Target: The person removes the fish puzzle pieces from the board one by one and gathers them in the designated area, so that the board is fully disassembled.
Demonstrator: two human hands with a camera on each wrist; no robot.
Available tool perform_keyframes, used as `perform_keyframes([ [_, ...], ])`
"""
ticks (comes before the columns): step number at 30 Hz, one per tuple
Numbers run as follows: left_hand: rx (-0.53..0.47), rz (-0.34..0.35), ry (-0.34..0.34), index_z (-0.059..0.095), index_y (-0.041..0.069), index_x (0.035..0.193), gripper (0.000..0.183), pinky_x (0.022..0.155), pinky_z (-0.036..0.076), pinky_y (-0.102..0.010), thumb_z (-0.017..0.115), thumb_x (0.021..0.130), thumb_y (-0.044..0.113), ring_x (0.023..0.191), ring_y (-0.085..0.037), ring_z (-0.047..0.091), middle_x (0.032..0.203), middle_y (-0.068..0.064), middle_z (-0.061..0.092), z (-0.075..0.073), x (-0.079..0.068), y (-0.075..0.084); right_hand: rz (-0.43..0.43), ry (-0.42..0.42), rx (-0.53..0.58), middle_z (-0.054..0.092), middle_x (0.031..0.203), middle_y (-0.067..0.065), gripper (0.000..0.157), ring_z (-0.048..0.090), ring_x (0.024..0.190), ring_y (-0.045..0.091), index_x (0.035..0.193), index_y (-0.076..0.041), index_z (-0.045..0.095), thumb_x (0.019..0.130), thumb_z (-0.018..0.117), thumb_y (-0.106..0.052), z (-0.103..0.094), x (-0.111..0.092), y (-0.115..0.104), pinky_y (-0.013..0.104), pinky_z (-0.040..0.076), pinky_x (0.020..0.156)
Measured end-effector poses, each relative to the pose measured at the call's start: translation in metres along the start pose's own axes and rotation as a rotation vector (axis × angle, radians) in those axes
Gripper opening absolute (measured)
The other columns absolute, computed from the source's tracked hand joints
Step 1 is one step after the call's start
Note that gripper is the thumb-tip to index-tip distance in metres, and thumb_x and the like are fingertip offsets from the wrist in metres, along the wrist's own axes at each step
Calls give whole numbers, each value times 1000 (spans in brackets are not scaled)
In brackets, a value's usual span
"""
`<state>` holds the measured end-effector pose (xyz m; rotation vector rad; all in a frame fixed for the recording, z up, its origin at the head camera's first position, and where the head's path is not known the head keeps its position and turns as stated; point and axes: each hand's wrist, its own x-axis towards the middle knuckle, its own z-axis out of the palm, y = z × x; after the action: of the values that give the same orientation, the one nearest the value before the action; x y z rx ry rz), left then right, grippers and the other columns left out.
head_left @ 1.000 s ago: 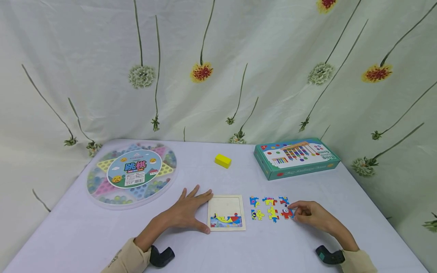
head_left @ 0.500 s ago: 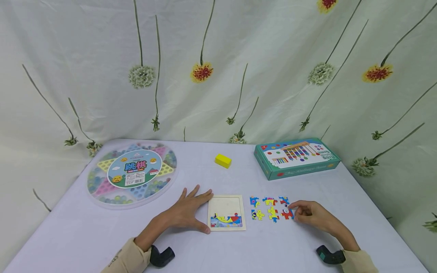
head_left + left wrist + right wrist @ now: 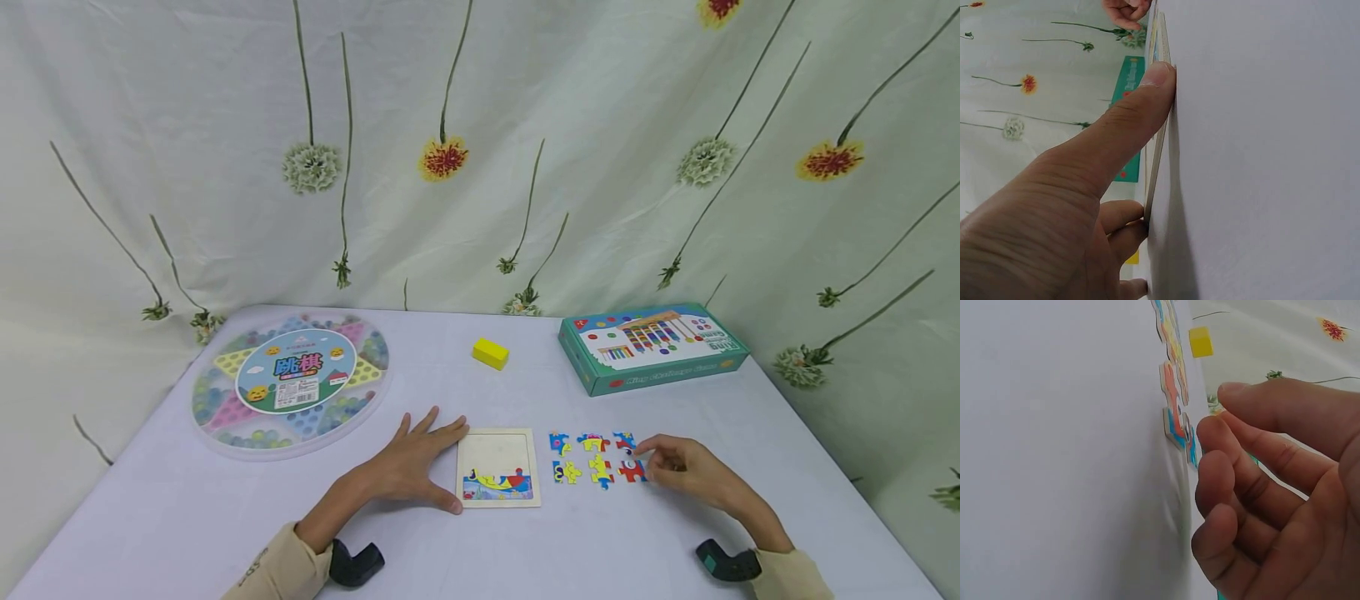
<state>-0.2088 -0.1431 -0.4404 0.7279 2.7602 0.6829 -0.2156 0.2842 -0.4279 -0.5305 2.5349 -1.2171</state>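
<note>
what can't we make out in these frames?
- Right hand touching the nearest puzzle piece or not: head view, fingertips too small.
- Puzzle frame's artwork: left wrist view, nearly edge-on, partly behind the thumb.
- Fine print on the label of the round game set: head view, too small.

Flowered drapes (image 3: 495,100), a white-covered table (image 3: 555,550) and boxed game (image 3: 652,346) suggest a play area.

A pale, creased curtain (image 3: 495,117) hangs behind the desk (image 3: 420,358) and along its right side, its printed flowers (image 3: 442,159) heads down; white cloth (image 3: 525,554) covers the desktop in soft light.
</note>
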Motion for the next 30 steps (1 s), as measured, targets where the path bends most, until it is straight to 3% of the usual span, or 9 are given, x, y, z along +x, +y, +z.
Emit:
perform_keyframes([
  [6, 3, -3, 4, 38, 15, 148, 107, 113, -5, -62, 81, 61, 59, 147, -36, 5, 156, 2, 30, 0, 0, 1, -12, 25, -25, 56, 84, 5, 29, 52, 71, 10, 117, 0, 61, 89, 64, -8, 1, 3, -7, 21, 46, 60],
  [12, 3, -5, 5, 38, 15, 148, 107, 113, -6, -62, 81, 61, 59, 147, -36, 5, 156, 2, 30, 1, 0, 0, -100, 24, -50, 63, 99, 8, 33, 56, 83, 10, 121, -1, 60, 89, 64, -10, 6, 8, -15, 23, 51, 67],
  [22, -6, 2, 4, 38, 14, 148, 107, 113, -6, -62, 82, 61, 59, 147, -36, 5, 156, 2, 30, 0, 0, 0, -136, 53, -78, 62, 119, 14, 54, 58, 103, 29, 135, -4, 51, 87, 69, -21, 29, 25, -37, 28, 52, 79],
  [30, 0, -12, -2, 38, 15, 148, 106, 113, -6, -62, 82, 62, 58, 147, -35, 5, 156, 2, 31, 1, 1, 0, -147, 10, -63, 59, 125, 14, 56, 56, 109, 30, 136, -6, 51, 86, 71, -21, 44, 37, -51, 33, 52, 84],
])
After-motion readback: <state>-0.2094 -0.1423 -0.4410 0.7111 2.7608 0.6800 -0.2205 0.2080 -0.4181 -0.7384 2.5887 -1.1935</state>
